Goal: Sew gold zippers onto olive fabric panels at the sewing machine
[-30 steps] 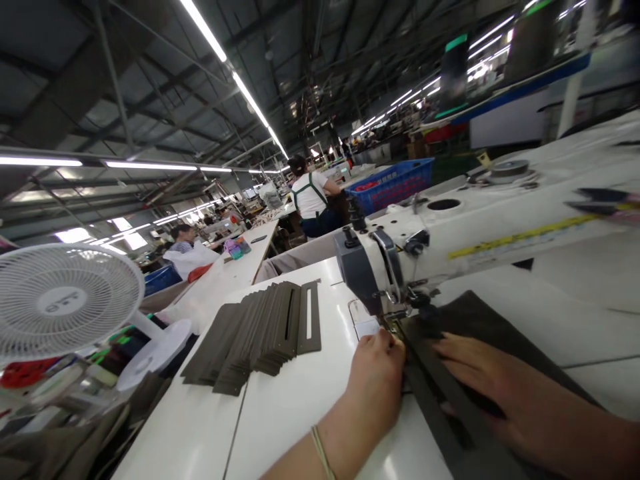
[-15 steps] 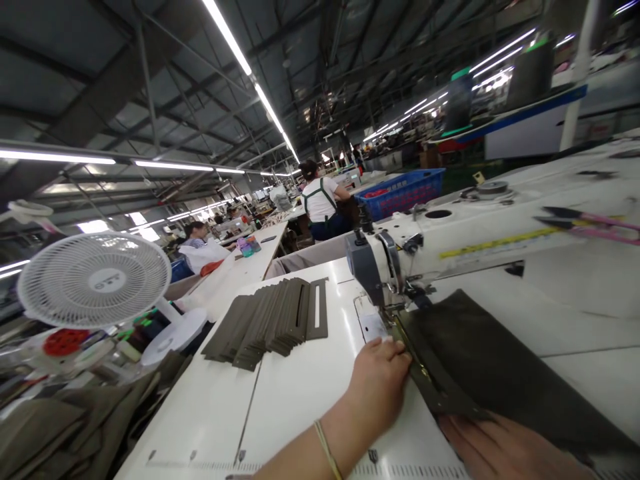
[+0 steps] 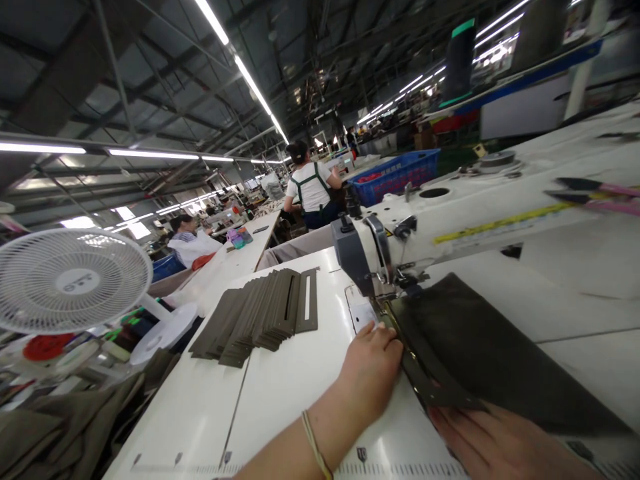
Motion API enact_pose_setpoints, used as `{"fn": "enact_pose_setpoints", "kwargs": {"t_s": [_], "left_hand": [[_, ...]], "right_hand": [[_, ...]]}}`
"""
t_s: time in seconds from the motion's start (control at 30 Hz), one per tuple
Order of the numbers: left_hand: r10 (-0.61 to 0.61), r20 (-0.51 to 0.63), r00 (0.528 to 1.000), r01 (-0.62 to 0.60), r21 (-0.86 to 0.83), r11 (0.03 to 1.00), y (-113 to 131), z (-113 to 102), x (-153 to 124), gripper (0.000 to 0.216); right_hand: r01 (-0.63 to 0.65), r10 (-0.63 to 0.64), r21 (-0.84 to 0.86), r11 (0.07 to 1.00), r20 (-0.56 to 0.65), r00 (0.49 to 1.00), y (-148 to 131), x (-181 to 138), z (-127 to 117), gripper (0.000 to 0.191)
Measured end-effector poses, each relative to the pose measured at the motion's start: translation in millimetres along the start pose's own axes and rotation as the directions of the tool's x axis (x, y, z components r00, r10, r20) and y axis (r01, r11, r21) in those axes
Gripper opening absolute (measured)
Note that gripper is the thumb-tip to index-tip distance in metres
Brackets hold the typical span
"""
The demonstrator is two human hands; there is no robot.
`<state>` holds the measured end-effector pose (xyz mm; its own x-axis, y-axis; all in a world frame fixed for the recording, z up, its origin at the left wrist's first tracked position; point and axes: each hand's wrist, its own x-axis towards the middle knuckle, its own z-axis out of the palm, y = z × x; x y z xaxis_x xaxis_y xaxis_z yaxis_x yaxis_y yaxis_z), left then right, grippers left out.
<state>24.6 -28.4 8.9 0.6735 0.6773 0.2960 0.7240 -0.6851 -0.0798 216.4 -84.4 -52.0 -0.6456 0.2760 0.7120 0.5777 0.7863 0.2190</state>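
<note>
A dark olive fabric piece (image 3: pixel 480 353) lies under the head of a white sewing machine (image 3: pixel 375 257), with a brass-toned zipper (image 3: pixel 413 360) along its left edge. My left hand (image 3: pixel 373 367) is closed, its fingertips gripping that edge just in front of the presser foot. Lower right, my right hand (image 3: pixel 495 440) holds the near end of the fabric; its fingertips are partly hidden under the cloth, and the thumb does not show. Left of the machine, a fanned stack of olive slotted panels (image 3: pixel 255 317) rests on the white table (image 3: pixel 285 393).
A white fan (image 3: pixel 75 280) stands at the left above piled olive cloth (image 3: pixel 75 427). Scissors with pink handles (image 3: pixel 595 193) and a yellow tape measure (image 3: pixel 500 223) are on the machine arm. Behind are a blue crate (image 3: pixel 395 177) and a seated person (image 3: pixel 313 187).
The view has shifted slightly, so the fan, stack and machine appear farther left. Both hands keep their hold on the fabric, with little visible change relative to the machine.
</note>
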Motion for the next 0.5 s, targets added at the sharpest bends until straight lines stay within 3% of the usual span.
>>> {"fn": "enact_pose_setpoints", "kwargs": {"t_s": [0.3,0.5], "left_hand": [[0.028,-0.072,0.997,-0.025,0.043,0.999,-6,6,2,0.012],[0.006,-0.12,0.993,-0.007,-0.004,1.0,-14,9,9,0.009]], "right_hand": [[-0.051,0.052,0.021,0.998,-0.04,0.998,12,10,12,0.04],[-0.009,0.011,0.041,0.999,-0.064,0.998,28,25,13,0.038]]}}
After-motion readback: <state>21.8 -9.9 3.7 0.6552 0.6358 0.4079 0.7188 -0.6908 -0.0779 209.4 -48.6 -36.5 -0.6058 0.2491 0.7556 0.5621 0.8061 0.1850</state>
